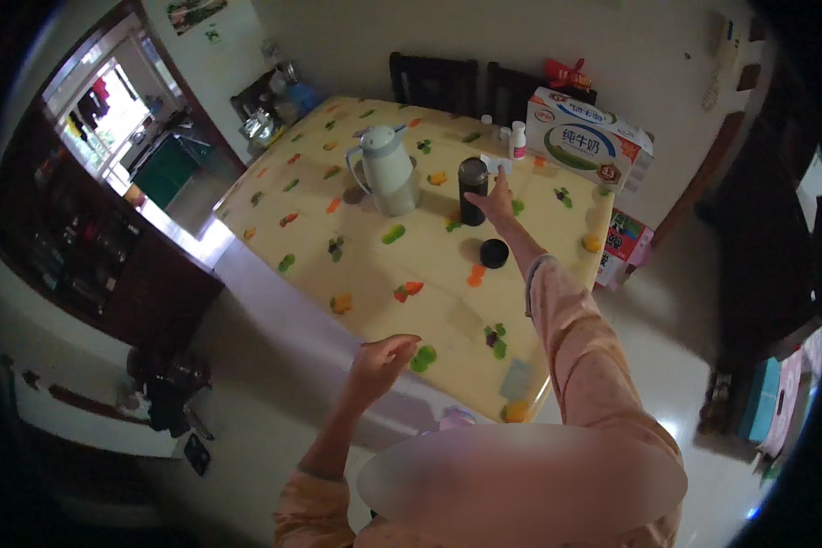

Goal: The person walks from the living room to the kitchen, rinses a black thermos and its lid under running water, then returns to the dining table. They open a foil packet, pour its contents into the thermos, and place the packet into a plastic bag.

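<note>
While the right hand (496,201) spreads at the dark bottle (471,173), apparently touching it, and the left hand (384,361) hangs slack, a full, level grip best prevents tipping.

Pitcher (390,173) and black bottle (468,185) flank an apparently passable gap.

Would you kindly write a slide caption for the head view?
The right hand at a dark cylindrical bottle on a yellow fruit-patterned tablecloth, the left hand loosely curled.
</note>
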{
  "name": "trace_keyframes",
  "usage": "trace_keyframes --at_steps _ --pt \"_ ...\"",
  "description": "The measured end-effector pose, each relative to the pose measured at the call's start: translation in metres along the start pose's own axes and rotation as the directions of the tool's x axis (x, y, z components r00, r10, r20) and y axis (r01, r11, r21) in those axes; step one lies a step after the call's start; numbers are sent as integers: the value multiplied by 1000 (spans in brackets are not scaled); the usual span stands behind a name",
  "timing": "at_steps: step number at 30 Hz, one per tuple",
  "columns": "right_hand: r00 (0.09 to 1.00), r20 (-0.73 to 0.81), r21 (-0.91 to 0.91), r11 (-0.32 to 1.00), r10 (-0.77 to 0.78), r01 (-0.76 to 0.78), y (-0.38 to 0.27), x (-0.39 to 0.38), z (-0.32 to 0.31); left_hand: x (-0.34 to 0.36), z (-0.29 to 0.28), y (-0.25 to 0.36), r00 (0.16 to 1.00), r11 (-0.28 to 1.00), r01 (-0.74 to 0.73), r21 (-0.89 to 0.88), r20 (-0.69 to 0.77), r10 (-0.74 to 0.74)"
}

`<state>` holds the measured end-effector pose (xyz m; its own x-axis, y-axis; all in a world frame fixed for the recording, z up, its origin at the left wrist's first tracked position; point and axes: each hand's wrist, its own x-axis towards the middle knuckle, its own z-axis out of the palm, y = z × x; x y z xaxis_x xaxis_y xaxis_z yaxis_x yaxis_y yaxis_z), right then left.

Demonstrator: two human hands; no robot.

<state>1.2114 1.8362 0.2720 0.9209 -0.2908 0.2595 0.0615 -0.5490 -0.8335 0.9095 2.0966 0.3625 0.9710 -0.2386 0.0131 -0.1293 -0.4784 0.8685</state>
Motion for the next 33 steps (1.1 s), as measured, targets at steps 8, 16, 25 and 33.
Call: trace_keyframes --at_steps 8,16,25,33 --pt "991 -53 209 969 -124 132 15 40 41 115 -24 -50 977 988 -152 15 156 148" --pt "994 72 623 782 -80 17 29 47 49 210 -49 -58 943 976 142 -165 321 -83" --pt "975 65 189 962 -211 196 -74 -1 34 242 -78 -92 981 986 -137 -93 125 148" --pt "827 391 466 862 -404 201 -245 -49 148 236 -184 -145 945 952 -300 -60 -156 288"
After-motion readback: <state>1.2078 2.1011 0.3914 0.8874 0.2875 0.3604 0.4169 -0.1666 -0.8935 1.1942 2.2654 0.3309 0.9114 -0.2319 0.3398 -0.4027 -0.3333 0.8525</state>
